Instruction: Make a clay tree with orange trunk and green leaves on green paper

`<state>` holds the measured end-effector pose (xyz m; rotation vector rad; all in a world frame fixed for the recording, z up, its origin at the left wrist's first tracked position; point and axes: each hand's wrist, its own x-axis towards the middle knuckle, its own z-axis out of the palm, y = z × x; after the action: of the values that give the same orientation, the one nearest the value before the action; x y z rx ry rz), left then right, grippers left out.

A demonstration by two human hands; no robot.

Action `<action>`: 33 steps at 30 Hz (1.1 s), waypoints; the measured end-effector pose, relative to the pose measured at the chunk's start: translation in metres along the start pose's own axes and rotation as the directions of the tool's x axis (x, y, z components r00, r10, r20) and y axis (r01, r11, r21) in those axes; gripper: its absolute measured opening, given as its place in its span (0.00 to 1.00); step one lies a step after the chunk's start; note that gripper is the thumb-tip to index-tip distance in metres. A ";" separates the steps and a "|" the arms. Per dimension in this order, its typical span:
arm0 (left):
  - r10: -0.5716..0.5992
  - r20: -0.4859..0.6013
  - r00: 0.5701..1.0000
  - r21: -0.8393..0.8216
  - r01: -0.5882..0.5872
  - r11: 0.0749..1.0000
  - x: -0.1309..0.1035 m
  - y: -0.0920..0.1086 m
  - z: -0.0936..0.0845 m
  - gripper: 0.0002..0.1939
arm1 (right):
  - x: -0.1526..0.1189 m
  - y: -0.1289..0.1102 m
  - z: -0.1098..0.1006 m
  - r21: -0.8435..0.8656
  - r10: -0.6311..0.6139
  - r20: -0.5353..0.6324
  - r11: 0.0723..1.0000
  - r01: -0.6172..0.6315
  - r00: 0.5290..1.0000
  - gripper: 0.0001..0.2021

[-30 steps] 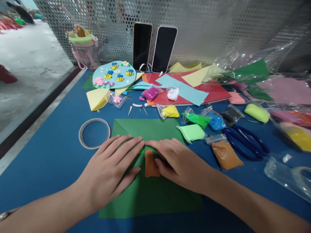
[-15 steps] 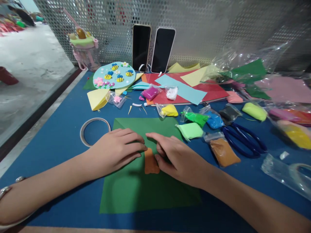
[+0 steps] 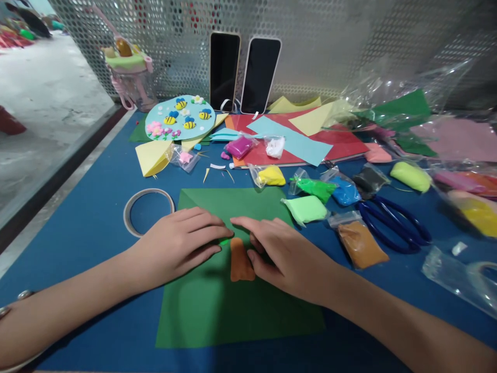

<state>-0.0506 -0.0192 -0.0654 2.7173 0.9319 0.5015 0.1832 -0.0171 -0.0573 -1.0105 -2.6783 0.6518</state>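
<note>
Orange clay piece (image 3: 240, 261) | long axis near-far | flanked by both hands

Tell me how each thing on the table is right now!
Left hand: flat on green paper.
Right hand: touching orange clay.
Orange clay: pressed flat.
Phones: upright, screens dark.
Scissors: lying shut.
Clay bags: lying unused.
Tape ring: lying flat.

A blue table (image 3: 89, 228) bears green paper (image 3: 233, 311), a tape ring (image 3: 148, 212), scissors (image 3: 396, 225) and clay bags (image 3: 359, 242).
</note>
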 end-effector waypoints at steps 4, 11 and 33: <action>-0.031 -0.060 0.998 0.003 0.032 0.999 -0.002 0.002 0.001 0.11 | 0.000 0.001 0.001 0.010 0.004 0.009 1.000 -0.005 1.000 0.21; -0.069 -0.138 0.988 0.058 0.078 0.995 -0.007 0.006 0.006 0.06 | 0.001 0.001 0.001 -0.154 -0.072 0.047 0.985 0.078 0.996 0.16; 0.012 -0.187 0.982 0.194 0.025 0.981 -0.010 0.010 0.005 0.09 | 0.002 -0.001 0.002 -0.199 -0.108 0.048 0.973 0.115 0.993 0.18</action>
<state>-0.0506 -0.0335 -0.0696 2.8790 1.0906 0.7093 0.1810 -0.0173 -0.0589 -0.8922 -2.8546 0.3873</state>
